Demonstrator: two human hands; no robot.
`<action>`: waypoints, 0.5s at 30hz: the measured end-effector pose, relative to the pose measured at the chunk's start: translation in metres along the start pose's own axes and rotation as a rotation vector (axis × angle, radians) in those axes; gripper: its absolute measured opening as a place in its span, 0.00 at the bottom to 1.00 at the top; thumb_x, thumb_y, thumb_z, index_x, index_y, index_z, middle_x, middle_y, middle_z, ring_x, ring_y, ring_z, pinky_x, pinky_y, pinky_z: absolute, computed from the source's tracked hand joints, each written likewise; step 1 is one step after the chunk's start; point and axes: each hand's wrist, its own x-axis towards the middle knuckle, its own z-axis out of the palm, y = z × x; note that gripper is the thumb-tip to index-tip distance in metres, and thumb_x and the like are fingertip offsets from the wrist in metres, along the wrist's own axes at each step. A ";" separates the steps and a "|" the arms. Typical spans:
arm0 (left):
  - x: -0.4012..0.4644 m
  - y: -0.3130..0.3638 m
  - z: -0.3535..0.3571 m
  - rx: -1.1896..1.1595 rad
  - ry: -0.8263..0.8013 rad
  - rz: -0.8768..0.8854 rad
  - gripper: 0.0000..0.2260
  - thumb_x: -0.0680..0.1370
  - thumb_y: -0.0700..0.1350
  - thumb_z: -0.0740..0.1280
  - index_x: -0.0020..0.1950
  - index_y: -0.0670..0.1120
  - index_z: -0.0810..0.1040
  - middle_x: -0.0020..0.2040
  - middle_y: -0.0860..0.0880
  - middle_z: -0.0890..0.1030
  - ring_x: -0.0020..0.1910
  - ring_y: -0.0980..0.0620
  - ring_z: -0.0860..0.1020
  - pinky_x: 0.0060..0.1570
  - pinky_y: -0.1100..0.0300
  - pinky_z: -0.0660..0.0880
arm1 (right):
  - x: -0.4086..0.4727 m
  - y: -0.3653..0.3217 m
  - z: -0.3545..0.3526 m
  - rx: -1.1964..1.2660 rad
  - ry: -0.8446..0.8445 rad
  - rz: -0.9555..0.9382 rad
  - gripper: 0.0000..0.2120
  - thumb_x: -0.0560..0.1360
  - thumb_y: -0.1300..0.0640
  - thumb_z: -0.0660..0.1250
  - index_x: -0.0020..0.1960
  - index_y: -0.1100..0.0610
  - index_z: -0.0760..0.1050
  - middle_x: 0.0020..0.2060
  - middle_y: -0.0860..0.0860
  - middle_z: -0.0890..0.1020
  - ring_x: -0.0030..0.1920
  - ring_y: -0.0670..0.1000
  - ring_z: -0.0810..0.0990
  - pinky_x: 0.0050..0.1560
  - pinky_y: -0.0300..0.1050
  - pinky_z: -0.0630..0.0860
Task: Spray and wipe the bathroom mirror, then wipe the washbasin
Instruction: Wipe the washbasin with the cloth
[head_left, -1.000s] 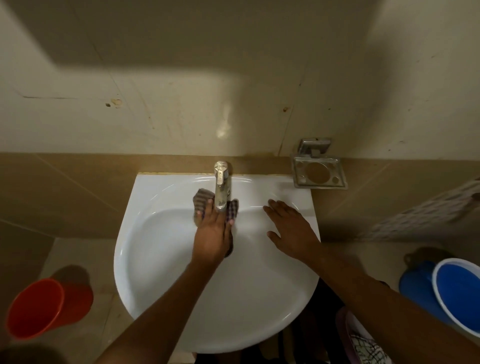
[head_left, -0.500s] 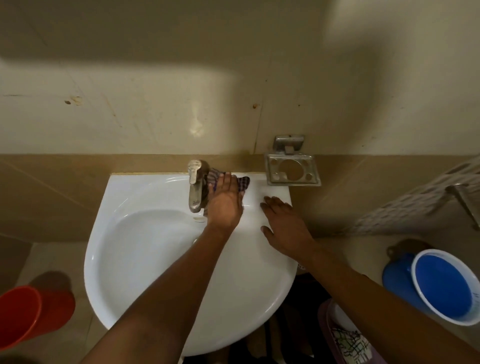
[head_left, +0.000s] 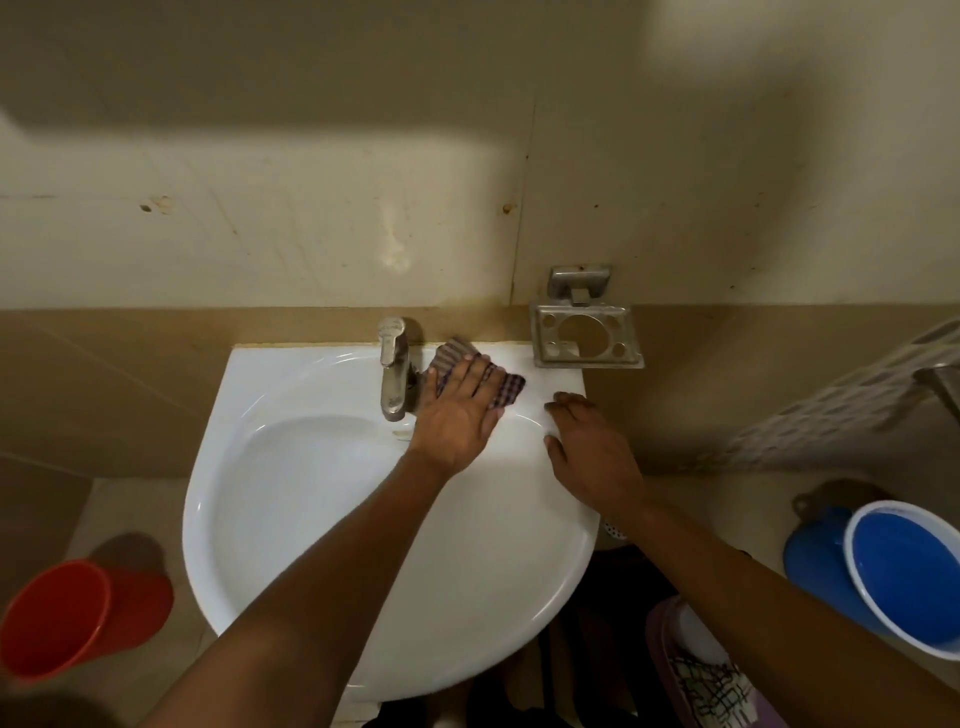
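The left hand (head_left: 457, 410) pressed flat, fingers straight, on the checked cloth (head_left: 506, 389) lying on the washbasin (head_left: 311, 493) ledge just right of the tap (head_left: 393, 369). The right hand (head_left: 592, 452) rested spread on the rim, farther right of the tap.

One view only: your head camera, wide-angle, looking forward and steeply down from above. The white ceramic washbasin (head_left: 332, 519) fills the centre of the frame, close below you. Both your forearms enter from the bottom edge, reaching up-frame toward the chrome lever tap (head_left: 393, 369) just above centre. The beige tiled wall (head_left: 311, 156) takes the whole upper half. Floor shows at the margins: an orange plastic bucket (head_left: 78, 618) lower left, a blue plastic bucket with a white rim (head_left: 904, 577) lower right. Straight lines bow toward the frame edges.
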 end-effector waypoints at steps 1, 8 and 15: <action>-0.007 -0.009 0.000 0.015 -0.008 0.016 0.25 0.84 0.54 0.50 0.81 0.50 0.53 0.81 0.48 0.55 0.80 0.48 0.50 0.76 0.44 0.43 | 0.000 -0.002 0.000 -0.007 -0.001 -0.001 0.23 0.80 0.54 0.61 0.73 0.59 0.67 0.73 0.55 0.69 0.74 0.55 0.65 0.71 0.48 0.65; -0.032 -0.046 -0.005 0.041 -0.045 0.144 0.28 0.81 0.40 0.59 0.81 0.47 0.54 0.81 0.46 0.54 0.80 0.47 0.51 0.72 0.43 0.65 | 0.001 -0.013 0.008 -0.057 0.034 -0.053 0.21 0.78 0.56 0.64 0.69 0.61 0.72 0.70 0.58 0.73 0.71 0.58 0.70 0.71 0.51 0.66; -0.094 -0.123 -0.029 0.156 0.033 0.185 0.23 0.79 0.43 0.59 0.75 0.43 0.68 0.74 0.40 0.69 0.73 0.39 0.67 0.73 0.42 0.59 | -0.009 -0.042 0.020 -0.016 0.058 -0.061 0.21 0.77 0.56 0.66 0.69 0.61 0.72 0.69 0.58 0.74 0.71 0.58 0.70 0.70 0.51 0.66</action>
